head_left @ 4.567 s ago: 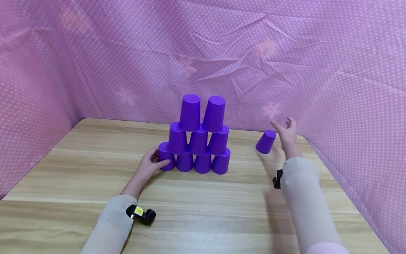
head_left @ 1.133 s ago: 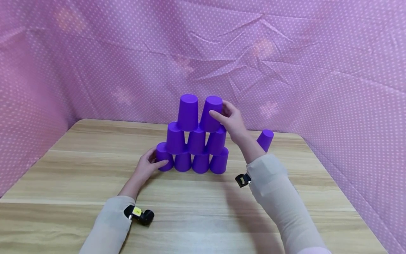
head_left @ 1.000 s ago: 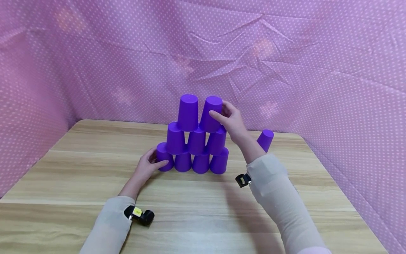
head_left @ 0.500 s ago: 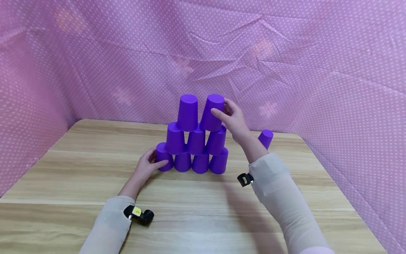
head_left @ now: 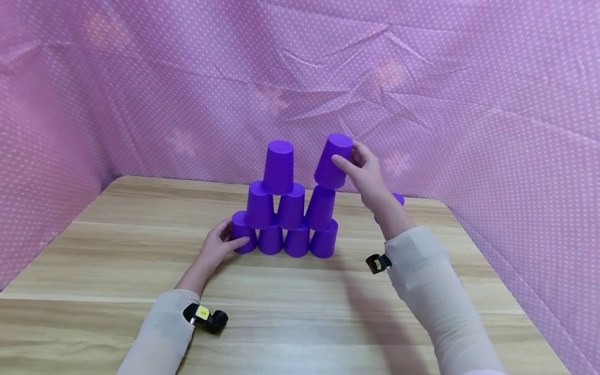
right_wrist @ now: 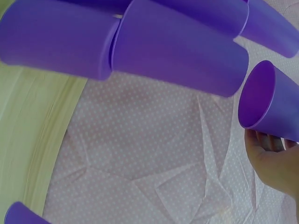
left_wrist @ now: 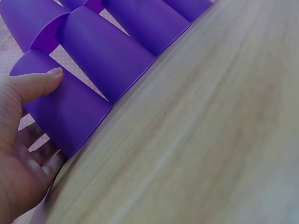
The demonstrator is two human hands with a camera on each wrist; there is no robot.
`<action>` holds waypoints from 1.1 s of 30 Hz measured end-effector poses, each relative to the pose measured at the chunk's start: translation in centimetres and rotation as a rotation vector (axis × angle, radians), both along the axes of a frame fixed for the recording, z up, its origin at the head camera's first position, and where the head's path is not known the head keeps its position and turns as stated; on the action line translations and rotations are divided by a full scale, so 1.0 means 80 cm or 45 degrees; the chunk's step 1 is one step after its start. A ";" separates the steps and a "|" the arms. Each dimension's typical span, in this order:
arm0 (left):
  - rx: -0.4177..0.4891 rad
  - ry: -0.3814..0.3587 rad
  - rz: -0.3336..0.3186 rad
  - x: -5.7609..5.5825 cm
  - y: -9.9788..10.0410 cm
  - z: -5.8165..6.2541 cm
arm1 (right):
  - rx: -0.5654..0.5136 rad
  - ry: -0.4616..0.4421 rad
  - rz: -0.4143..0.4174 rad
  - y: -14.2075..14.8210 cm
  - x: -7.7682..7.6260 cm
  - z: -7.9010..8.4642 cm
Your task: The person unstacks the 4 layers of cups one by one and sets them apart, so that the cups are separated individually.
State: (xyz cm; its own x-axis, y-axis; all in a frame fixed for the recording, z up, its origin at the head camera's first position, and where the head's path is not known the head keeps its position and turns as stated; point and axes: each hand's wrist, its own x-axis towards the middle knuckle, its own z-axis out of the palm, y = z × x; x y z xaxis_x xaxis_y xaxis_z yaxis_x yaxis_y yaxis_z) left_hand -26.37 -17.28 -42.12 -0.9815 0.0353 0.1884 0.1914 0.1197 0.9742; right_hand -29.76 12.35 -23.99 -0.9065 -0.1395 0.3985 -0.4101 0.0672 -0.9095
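In the head view, upside-down purple cups form a pyramid: several in the bottom row, three in the middle, with the left top cup (head_left: 279, 169) resting above them. My left hand (head_left: 216, 249) grips the leftmost bottom cup (head_left: 241, 229), thumb across its front and fingers behind, as the left wrist view confirms. My right hand (head_left: 372, 177) holds another purple cup (head_left: 329, 173) by its side, tilted, up above the right middle cup (head_left: 321, 209). Its open mouth shows in the right wrist view, with a gap between that cup (right_wrist: 286, 105) and the stack.
A loose purple cup (head_left: 399, 198) stands on the wooden table (head_left: 290, 312) at the right, mostly hidden behind my right forearm. Pink dotted cloth (head_left: 187, 94) hangs behind and along both sides of the table. Black wrist cameras sit on both sleeves.
My right hand first came from beside the loose cup to the top right cup, then took it up off the pyramid, moving it right and upward. My left hand stays on its cup.
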 end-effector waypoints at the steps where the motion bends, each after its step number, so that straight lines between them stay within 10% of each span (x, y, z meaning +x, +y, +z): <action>1: 0.001 -0.005 -0.002 0.003 0.001 0.005 | 0.005 -0.001 -0.010 0.004 0.000 0.001; 6: -0.010 -0.046 0.004 0.018 0.007 0.027 | 0.027 0.005 -0.048 0.022 -0.001 0.000; 17: -0.009 -0.035 0.004 -0.002 0.001 -0.005 | -0.014 0.001 -0.193 0.066 0.006 -0.004; 33: -0.026 -0.006 0.001 -0.003 0.001 -0.005 | -0.195 -0.023 -0.378 0.124 0.017 -0.037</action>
